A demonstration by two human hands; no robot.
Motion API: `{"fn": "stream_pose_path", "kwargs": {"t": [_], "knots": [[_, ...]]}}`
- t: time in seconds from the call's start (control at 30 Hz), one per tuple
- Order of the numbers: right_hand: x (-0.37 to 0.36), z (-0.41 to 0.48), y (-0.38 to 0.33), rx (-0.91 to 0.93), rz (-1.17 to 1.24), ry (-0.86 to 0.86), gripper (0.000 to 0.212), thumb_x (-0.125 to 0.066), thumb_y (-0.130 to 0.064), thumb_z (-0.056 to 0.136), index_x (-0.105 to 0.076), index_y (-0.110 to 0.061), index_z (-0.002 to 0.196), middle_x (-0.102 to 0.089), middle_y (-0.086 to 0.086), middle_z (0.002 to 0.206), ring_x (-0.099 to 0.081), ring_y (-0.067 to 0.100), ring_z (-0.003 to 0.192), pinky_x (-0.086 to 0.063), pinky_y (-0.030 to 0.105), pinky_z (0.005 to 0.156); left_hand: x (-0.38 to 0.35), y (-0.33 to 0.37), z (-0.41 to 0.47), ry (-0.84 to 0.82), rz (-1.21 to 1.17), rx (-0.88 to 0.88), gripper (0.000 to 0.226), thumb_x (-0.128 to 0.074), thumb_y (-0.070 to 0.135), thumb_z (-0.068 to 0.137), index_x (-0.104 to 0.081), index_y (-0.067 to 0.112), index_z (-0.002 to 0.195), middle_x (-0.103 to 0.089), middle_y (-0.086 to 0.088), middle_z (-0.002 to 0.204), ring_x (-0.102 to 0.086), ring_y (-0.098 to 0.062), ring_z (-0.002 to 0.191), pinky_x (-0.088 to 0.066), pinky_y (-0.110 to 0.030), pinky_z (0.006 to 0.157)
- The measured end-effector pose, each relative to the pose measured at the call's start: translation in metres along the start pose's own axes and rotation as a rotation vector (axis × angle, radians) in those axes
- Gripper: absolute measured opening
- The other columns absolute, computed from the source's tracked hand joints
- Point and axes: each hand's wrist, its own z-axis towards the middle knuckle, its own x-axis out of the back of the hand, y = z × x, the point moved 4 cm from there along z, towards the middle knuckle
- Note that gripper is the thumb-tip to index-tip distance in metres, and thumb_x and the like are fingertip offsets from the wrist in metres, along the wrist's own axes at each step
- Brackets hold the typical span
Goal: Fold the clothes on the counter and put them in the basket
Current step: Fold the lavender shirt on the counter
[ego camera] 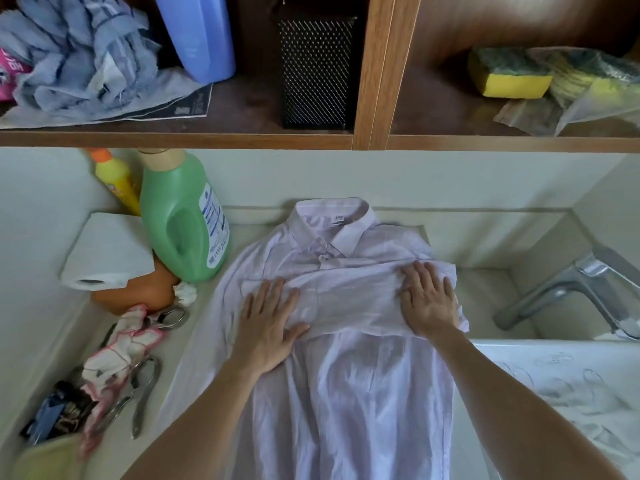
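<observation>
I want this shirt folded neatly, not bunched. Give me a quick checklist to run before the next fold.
1. Shirt lies flat, collar away from the person: ok.
2. Right sleeve folded across the chest: ok.
3. Left hand and right hand flat, pinning that sleeve: ok.
4. Left side folded in: not ok, it spreads toward the scissors.
5. Right edge clear of the sink: not ok, it overhangs.
6. Basket within reach: cannot tell.

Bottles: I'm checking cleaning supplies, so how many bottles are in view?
3. A green bottle and a yellow bottle stand on the counter left of the shirt; a blue bottle stands on the shelf above. Others may be hidden.
</observation>
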Motion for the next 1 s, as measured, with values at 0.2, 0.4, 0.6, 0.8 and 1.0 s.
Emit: {"fn": "stream_pose_path", "kwargs": {"t": [0.2, 0.4, 0.6, 0.8, 1.0], "knots": [[-0.002, 0.026, 0.008, 0.166, -0.018, -0.037, 0.072, -0.001, -0.060, 0.091, -0.019, -0.035, 0.156, -0.014, -0.010, 0.165, -0.005, 0.014, 0.152, -0.004, 0.046, 0.123, 0.006, -0.011, 0.003, 0.211, -0.139, -0.135, 0.057, -0.035, 0.054, 0.099, -0.044, 0.026, 0.149, -0.034, -0.001, 0.159, -0.029, -0.024, 0.148, -0.025, -0.046, 0.118], [-0.006, 0.042, 0.010, 0.230, -0.075, -0.062, 0.077, 0.001, -0.069, 0.090, -0.016, -0.035, 0.157, -0.009, -0.012, 0.165, -0.001, 0.011, 0.153, 0.000, 0.045, 0.124, 0.009, -0.026, 0.011, 0.296, -0.224, -0.220, 0.052, -0.045, 0.043, 0.098, -0.052, 0.013, 0.140, -0.041, -0.007, 0.154, -0.038, -0.025, 0.143, -0.034, -0.050, 0.113], [-0.003, 0.052, 0.006, 0.290, -0.134, -0.069, 0.074, 0.000, -0.067, 0.093, -0.011, -0.034, 0.158, -0.005, -0.009, 0.166, 0.001, 0.014, 0.153, 0.001, 0.041, 0.124, 0.011, -0.026, 0.016, 0.209, 0.038, -0.190, 0.054, -0.034, 0.049, 0.103, -0.053, 0.013, 0.138, -0.042, -0.009, 0.154, -0.042, -0.028, 0.140, -0.035, -0.049, 0.112], [0.001, 0.049, -0.024, 0.160, -0.193, -0.130, 0.060, -0.020, -0.048, 0.102, -0.016, -0.024, 0.157, -0.008, 0.008, 0.166, -0.006, 0.034, 0.151, -0.002, 0.060, 0.119, 0.022, 0.035, -0.055, 0.247, -0.174, 0.207, 0.053, -0.035, 0.042, 0.102, -0.040, 0.015, 0.146, -0.035, -0.013, 0.156, -0.035, -0.030, 0.143, -0.028, -0.049, 0.118], [0.015, -0.109, -0.067, 0.298, 0.156, 0.042, 0.063, -0.029, -0.048, 0.095, -0.046, -0.014, 0.145, -0.036, 0.014, 0.156, -0.033, 0.033, 0.145, -0.026, 0.058, 0.115, 0.015, 0.078, -0.144, 0.219, -0.288, 0.275, 0.063, -0.021, 0.052, 0.100, -0.034, 0.018, 0.151, -0.027, -0.008, 0.161, -0.031, -0.026, 0.145, -0.026, -0.046, 0.119]]}}
